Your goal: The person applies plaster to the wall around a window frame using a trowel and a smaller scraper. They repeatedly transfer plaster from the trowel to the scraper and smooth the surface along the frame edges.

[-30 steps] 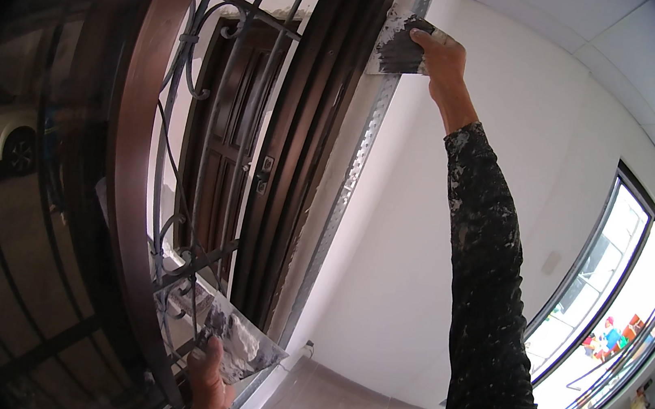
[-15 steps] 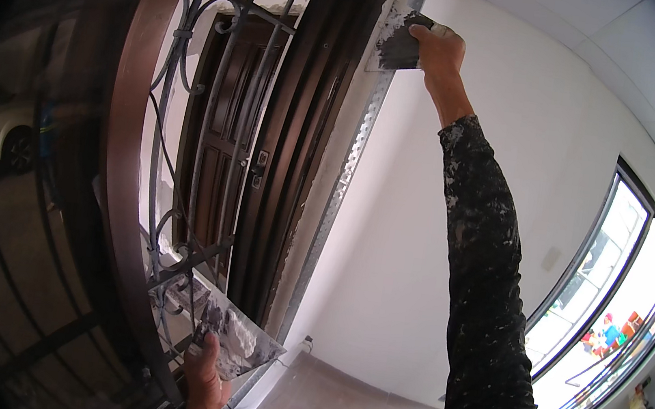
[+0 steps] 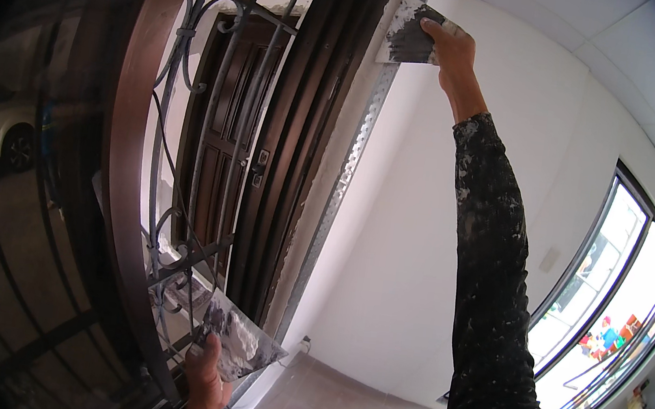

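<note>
Spreading grey filler along a perforated metal corner strip [image 3: 345, 176] beside a dark wooden door frame [image 3: 304, 132].

Right hand [image 3: 449, 49], raised high on a paint-flecked dark sleeve [image 3: 493, 290], fingers pinched tight on a flat putty knife [image 3: 408, 36], blade smeared grey and laid against the top of the strip. Left hand [image 3: 203, 381], low by the bottom edge, thumb clamped over a thin flat plate [image 3: 233, 338] streaked with wet grey putty. Curled wrought-iron grille [image 3: 201, 99] to the left; smooth white wall [image 3: 412, 248] to the right.
</note>
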`<move>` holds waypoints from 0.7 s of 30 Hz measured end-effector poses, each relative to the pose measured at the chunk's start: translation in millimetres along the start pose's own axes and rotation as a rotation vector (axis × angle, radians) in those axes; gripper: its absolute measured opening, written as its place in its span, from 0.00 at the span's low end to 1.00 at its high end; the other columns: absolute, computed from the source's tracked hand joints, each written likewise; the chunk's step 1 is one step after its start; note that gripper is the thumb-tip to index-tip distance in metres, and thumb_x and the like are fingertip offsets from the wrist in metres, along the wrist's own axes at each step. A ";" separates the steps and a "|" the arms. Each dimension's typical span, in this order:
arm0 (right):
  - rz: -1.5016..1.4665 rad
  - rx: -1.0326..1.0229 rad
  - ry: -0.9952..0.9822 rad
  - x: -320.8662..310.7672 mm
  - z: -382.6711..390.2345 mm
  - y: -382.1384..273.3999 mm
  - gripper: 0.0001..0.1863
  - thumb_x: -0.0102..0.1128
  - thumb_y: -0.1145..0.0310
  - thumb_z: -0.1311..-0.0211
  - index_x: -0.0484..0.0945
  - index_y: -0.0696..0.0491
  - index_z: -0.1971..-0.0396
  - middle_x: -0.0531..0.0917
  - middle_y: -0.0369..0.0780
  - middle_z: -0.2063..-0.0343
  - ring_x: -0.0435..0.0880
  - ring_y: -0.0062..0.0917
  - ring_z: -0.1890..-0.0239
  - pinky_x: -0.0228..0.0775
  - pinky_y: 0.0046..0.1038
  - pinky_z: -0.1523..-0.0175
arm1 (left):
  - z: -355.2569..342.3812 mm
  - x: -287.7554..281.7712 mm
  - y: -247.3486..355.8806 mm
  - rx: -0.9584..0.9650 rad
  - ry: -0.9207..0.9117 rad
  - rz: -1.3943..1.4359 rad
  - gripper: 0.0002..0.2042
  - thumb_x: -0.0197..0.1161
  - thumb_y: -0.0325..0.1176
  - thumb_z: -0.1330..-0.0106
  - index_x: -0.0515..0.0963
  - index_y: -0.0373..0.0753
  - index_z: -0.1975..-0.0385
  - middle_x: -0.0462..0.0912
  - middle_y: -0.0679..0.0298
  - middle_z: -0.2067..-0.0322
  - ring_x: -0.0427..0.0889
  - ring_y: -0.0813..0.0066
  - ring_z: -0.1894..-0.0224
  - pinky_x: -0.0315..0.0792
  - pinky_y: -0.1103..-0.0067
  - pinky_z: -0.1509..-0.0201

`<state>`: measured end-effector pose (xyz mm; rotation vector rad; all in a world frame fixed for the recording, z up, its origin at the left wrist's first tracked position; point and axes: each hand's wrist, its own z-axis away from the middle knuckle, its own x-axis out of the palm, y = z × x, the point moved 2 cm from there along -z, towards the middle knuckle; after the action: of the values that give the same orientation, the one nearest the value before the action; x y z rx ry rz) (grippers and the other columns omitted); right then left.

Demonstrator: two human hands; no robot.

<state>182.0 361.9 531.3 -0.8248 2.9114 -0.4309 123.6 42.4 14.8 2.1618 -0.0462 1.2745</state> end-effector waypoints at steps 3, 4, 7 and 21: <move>0.004 -0.020 -0.007 1.5 -8.8 5.9 0.09 0.71 0.71 0.47 0.83 0.60 0.69 0.79 0.33 0.78 0.72 0.16 0.81 0.63 0.23 0.76 | -1.8 -6.0 -6.0 -0.028 0.063 -0.022 0.26 0.64 0.37 0.32 0.67 0.35 0.37 0.77 0.62 0.44 0.77 0.68 0.43 0.70 0.67 0.37; 0.011 -0.006 -0.011 2.0 -11.4 7.3 0.09 0.71 0.71 0.47 0.83 0.60 0.69 0.79 0.33 0.78 0.72 0.16 0.80 0.64 0.23 0.76 | -1.5 -6.9 -7.4 -0.012 0.062 -0.009 0.25 0.64 0.37 0.32 0.68 0.35 0.38 0.77 0.62 0.44 0.77 0.68 0.44 0.70 0.67 0.37; 0.023 0.010 -0.015 3.4 -16.3 11.0 0.10 0.71 0.72 0.47 0.83 0.61 0.67 0.81 0.34 0.76 0.74 0.17 0.79 0.66 0.24 0.74 | -0.8 -10.3 -12.4 0.005 0.090 0.005 0.25 0.64 0.37 0.31 0.68 0.34 0.38 0.77 0.62 0.45 0.77 0.68 0.44 0.70 0.67 0.37; 0.315 -0.036 0.141 4.2 -4.5 -4.0 0.14 0.71 0.70 0.45 0.82 0.61 0.61 0.84 0.35 0.71 0.81 0.20 0.75 0.73 0.23 0.69 | -0.9 -8.2 -13.0 -0.017 0.074 0.004 0.28 0.63 0.35 0.31 0.61 0.38 0.33 0.73 0.63 0.40 0.74 0.68 0.40 0.68 0.66 0.34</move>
<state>179.7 357.5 536.8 -0.3383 3.1097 -0.4225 122.8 51.1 2.2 2.0994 -0.0308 1.3513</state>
